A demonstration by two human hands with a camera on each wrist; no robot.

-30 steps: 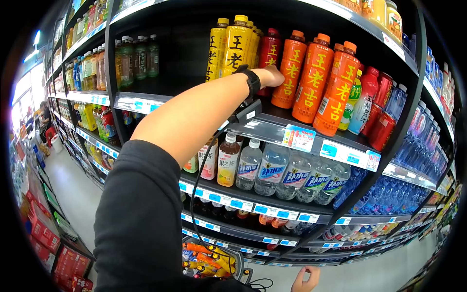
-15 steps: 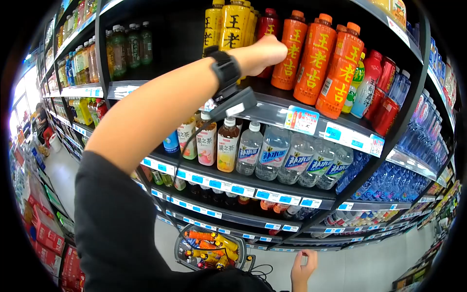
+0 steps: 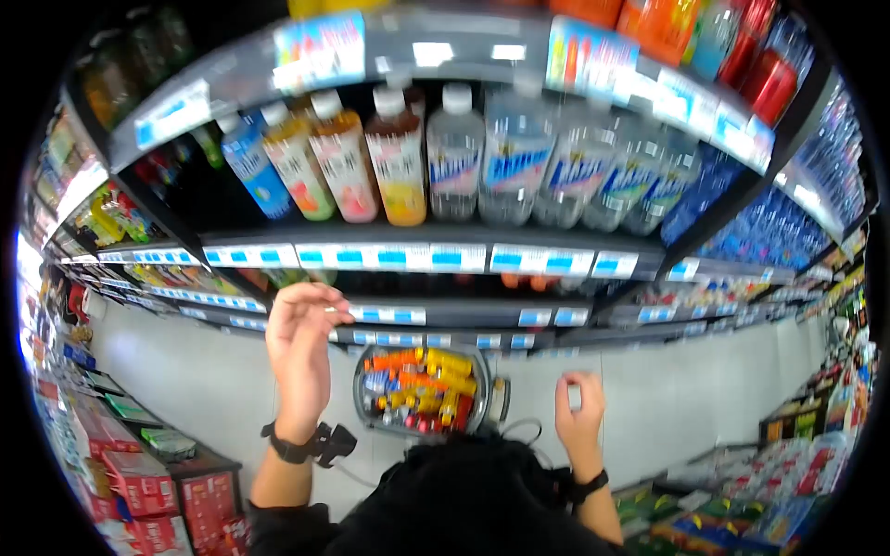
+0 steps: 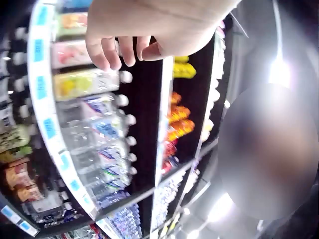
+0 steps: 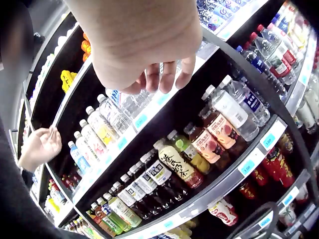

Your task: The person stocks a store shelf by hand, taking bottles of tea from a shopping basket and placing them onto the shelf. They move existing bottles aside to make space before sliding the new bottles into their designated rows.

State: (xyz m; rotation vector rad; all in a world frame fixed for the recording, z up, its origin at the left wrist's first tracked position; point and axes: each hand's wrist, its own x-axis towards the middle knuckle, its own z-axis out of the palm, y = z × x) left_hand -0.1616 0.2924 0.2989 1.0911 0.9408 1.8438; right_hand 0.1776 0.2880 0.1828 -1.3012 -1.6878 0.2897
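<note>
My left hand [image 3: 301,357] is raised in front of the lower shelves, left of the basket, its fingers loosely bent and nothing in them. In the left wrist view its fingers [image 4: 110,54] hang down, overlapping the row of fruit tea bottles [image 4: 82,83]. On the other side of the basket, my right hand [image 3: 581,408] hangs with loosely curled fingers and holds nothing. A grey basket [image 3: 483,389] on the floor between the hands contains several yellow and orange bottles [image 3: 450,361].
Fruit tea bottles [image 3: 399,167] and clear water bottles [image 3: 454,167] line the shelf ahead. Orange bottles [image 3: 663,28] show on the shelf above. Red boxes [image 3: 139,482] are stacked behind on the left. Tiled floor [image 3: 686,398] extends to the right.
My left hand has left the orange bottles on the upper shelf and come down empty, to the left of the basket. The head view has tilted downward. My right hand keeps its loose curl.
</note>
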